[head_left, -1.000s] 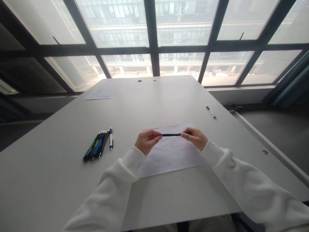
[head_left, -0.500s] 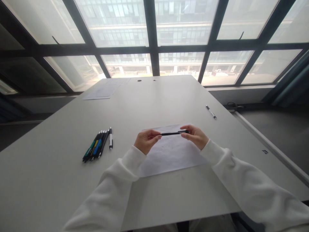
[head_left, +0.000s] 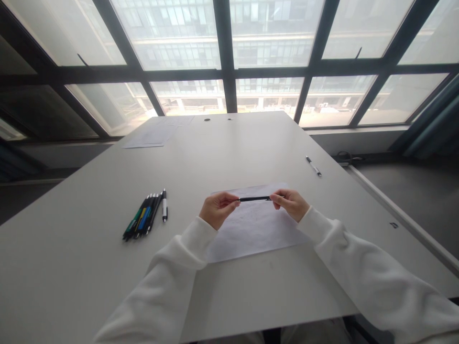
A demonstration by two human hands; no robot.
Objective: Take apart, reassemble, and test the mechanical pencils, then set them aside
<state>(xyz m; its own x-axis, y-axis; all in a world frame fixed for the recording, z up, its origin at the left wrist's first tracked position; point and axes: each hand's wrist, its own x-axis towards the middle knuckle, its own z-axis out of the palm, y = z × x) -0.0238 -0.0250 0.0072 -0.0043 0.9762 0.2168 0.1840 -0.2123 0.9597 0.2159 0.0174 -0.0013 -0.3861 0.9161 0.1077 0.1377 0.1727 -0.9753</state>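
A thin black pen [head_left: 255,198] is held level a little above a white sheet of paper [head_left: 253,229] on the white table [head_left: 222,157]. My left hand [head_left: 218,209] pinches its left end. Its right end sits between the fingers of my right hand [head_left: 291,203]. Both arms wear white sleeves.
A row of several pens [head_left: 145,216] with black, blue and green bodies lies at the left. A single white and black pen [head_left: 313,166] lies toward the right edge. Loose papers [head_left: 152,134] rest at the far left corner. Windows stand behind the table.
My right fingers shifted along the pen's right end: they opened over it half a second ago and are closed on it again now. My left hand stayed in place.
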